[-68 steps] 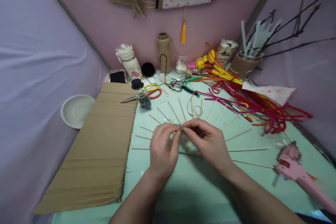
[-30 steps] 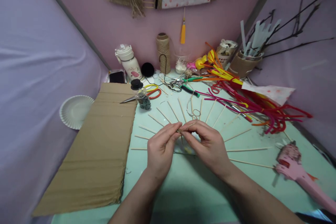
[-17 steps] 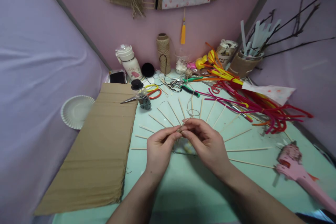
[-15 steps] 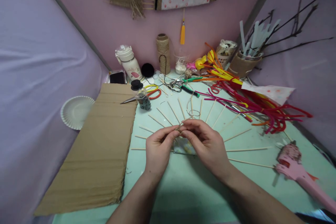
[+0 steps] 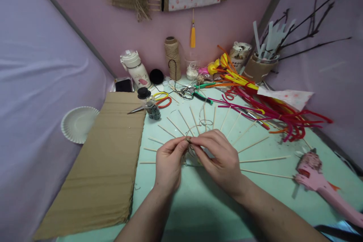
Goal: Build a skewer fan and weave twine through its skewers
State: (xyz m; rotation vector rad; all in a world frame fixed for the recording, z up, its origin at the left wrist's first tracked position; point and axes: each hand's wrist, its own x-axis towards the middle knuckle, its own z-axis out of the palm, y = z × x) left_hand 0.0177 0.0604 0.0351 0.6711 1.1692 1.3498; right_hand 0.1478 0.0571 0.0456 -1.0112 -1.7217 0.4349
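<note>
Thin wooden sticks (image 5: 253, 144) fan out in a half circle on the pale green table, around a small patterned piece mostly hidden by my hands. Over its middle, my left hand (image 5: 170, 160) pinches a thin strand of twine (image 5: 195, 125) between thumb and forefinger. My right hand (image 5: 219, 155) meets it there, thumb and forefinger closed on the same twine. A loose loop of the twine lies across the sticks behind my fingers. The exact spot where the fingertips meet is partly covered.
Cardboard (image 5: 93, 162) lies at the left, over a paper plate (image 5: 76, 123). Behind are scissors (image 5: 163, 102), a small jar (image 5: 152, 109), a twine cone (image 5: 172, 58) and pliers (image 5: 202, 97). Pipe cleaners (image 5: 283, 117) and a pink glue gun (image 5: 314, 176) are on the right.
The view has shifted slightly. My right fingers have straightened and spread a little from the palm, and a loop of twine now shows below the fingertips.
</note>
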